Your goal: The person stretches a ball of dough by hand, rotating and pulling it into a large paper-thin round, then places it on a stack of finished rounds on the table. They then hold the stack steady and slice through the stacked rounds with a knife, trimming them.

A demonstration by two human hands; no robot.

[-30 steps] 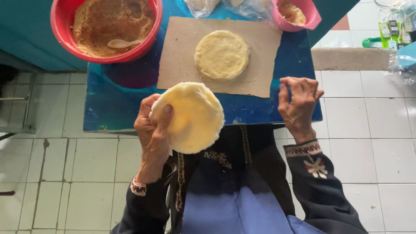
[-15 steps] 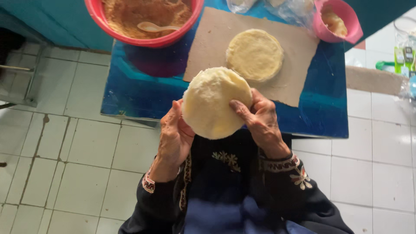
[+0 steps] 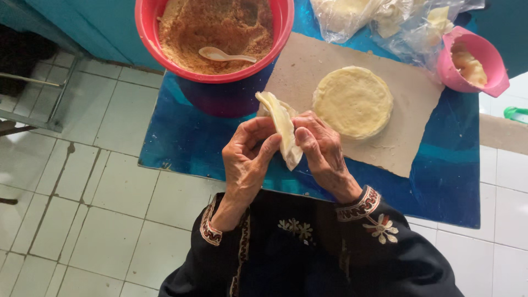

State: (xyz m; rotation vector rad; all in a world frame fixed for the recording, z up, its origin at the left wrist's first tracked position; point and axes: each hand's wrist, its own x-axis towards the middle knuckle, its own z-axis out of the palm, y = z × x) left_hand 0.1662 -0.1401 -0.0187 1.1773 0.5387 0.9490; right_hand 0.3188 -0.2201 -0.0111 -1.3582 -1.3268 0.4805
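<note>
Half a second ago the pale round dough sheet [image 3: 283, 129] faced me flat; now it stands edge-on, folded between my hands. My left hand [image 3: 247, 157] and right hand [image 3: 322, 154] both pinch it above the blue surface [image 3: 181, 137], near the red bowl of brown crumb filling [image 3: 214, 33].

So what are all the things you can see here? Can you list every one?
dough round: one, pale cream, held edge-on between both hands
dough stack: one, pale yellow, on the brown paper
brown paper: one sheet, on the blue table
red bowl: one, holding brown crumbly filling, table's far left
spoon: one, white, lying in the filling
pink cup: one, far right
plastic bags: clear, far edge
blue table: one
left hand: grip on the dough round
right hand: grip on the dough round
</note>
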